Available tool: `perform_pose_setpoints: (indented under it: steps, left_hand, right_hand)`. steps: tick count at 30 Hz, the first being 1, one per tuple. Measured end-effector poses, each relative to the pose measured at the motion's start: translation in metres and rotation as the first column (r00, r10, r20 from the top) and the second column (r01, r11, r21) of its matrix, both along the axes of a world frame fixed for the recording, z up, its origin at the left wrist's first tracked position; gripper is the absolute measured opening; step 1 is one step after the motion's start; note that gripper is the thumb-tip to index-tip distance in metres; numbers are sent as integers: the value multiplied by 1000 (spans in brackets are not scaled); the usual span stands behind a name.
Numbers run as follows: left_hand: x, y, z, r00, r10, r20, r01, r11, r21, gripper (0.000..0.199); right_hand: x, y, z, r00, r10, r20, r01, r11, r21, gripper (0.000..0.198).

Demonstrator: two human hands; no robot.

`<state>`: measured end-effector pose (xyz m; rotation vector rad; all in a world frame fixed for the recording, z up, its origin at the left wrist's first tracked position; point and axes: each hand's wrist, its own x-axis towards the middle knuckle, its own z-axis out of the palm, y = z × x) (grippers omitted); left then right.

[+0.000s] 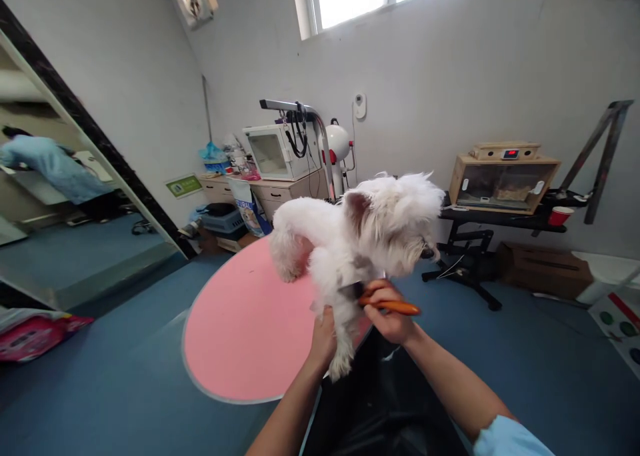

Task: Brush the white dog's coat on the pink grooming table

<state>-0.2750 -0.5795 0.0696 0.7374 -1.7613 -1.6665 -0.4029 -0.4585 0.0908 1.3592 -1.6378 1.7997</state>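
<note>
A fluffy white dog stands on the round pink grooming table, its head turned to the right. My left hand is closed around the dog's front leg, which hangs near the table's edge above my dark apron. In my right hand is a slicker brush with an orange handle. The brush's head lies against the fur at the top of that leg, and its pins are hidden. My fingers wrap round the handle close to the head.
Behind the table rises a metal grooming arm with black straps, beside a cabinet bearing a white box. A wooden case and a red cup sit on a black table at right. A mirror leans at left.
</note>
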Motion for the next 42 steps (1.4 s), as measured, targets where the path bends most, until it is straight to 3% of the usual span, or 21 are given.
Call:
perform_pose_setpoints:
  steps: [2,5,8,10,12,14,17,18,21,25,29,32,33,36,38,40,42]
  left_hand:
    - [-1,-2,-1,1000,-21,0,21,999,28,75]
    - [-3,-5,-3,999,-41,-13,42,999,30,70]
    - [-4,-6,-3,995,-83,-48,83,997,5,63]
    - [-4,-5,-2,995,-90,-36,90,996,-10,60]
    - [-4,-4,0,996,-89,-14,89,996,-25,59]
    - [-4,-2,2,997,-82,-6,82,996,-26,59]
    - [-5,1,6,997,-76,9,76,997,1,59]
    - [-5,2,7,998,-70,4,70,998,5,59]
    - [-6,3,8,999,-53,-7,53,999,-6,56]
    - [-5,2,5,997,-74,9,75,997,-15,58]
    - [-6,2,1,999,-38,-4,37,996,-77,56]
    - [-7,3,0,998,-58,20,60,995,-75,61]
    - [-7,3,-1,998,-62,26,63,995,-71,63]
    - [-6,5,-2,999,-28,16,29,996,-90,63]
    - [-6,7,-2,999,-35,39,38,995,-93,64]
    - [-5,8,-2,996,-46,75,52,995,-80,66]
    - [-5,9,0,995,-42,88,49,995,-86,64]
  right_hand:
    - [1,0,-6,1000,14,5,-14,1000,-6,9]
    - [0,3,-9,986,-125,109,141,977,-158,10]
    - [1,7,-9,996,35,87,-31,998,-50,10]
    - [2,11,-7,998,29,54,-29,1000,-5,10]
    - [3,15,-5,988,-121,92,134,980,-148,10]
    - [5,18,-3,984,-123,130,149,965,-215,9]
    - [7,18,-2,998,25,61,-23,999,-27,6]
    - [7,18,-2,999,-12,53,12,1000,1,7]
    - [7,16,-3,972,-182,151,201,972,-120,9]
    - [7,13,-9,951,37,308,-24,999,-48,18]
    - [8,11,-16,890,-62,451,178,959,-220,21]
    - [8,10,-22,843,98,529,-32,991,-133,26]
    - [8,10,-24,827,94,555,-32,992,-121,28]
    - [8,11,-29,795,3,607,175,956,-234,29]
    - [7,11,-29,802,83,592,66,972,-226,28]
    - [4,11,-24,818,146,557,-88,988,-129,28]
    - [-1,10,-17,856,45,515,39,988,-150,28]
